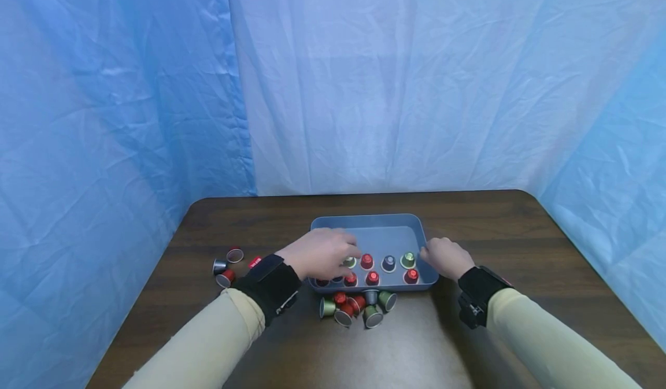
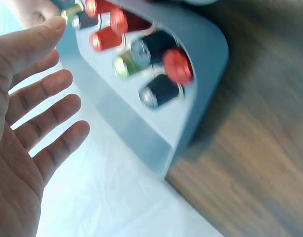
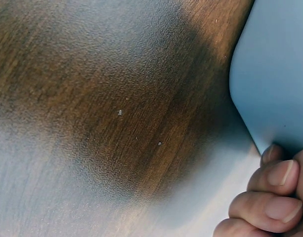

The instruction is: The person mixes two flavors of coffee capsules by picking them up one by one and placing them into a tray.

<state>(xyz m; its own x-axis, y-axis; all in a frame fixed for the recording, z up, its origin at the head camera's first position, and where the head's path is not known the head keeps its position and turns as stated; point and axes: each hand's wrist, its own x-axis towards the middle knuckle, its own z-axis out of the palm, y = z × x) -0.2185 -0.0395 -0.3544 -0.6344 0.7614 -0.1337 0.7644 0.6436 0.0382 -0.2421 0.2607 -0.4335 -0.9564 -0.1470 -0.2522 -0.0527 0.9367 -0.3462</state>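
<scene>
Both our hands are at the blue tray [image 1: 364, 222] on the worktop [image 1: 520, 233]: left hand [image 1: 319, 253] spread open over its capsules [image 1: 367, 260], right hand [image 1: 446, 257] curled against its right wall

Left grip [image 1: 319, 253] flat (fingers spread), right grip [image 1: 446, 257] curled

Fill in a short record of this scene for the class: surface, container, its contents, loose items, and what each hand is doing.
surface: dark wooden table
container: grey-blue tray
contents: red, green and dark capsules standing in rows
loose items: capsule cluster before the tray; a few more at the left
left hand: fingers straight, over the tray's left part
right hand: fingers curled at the tray's right rim
</scene>
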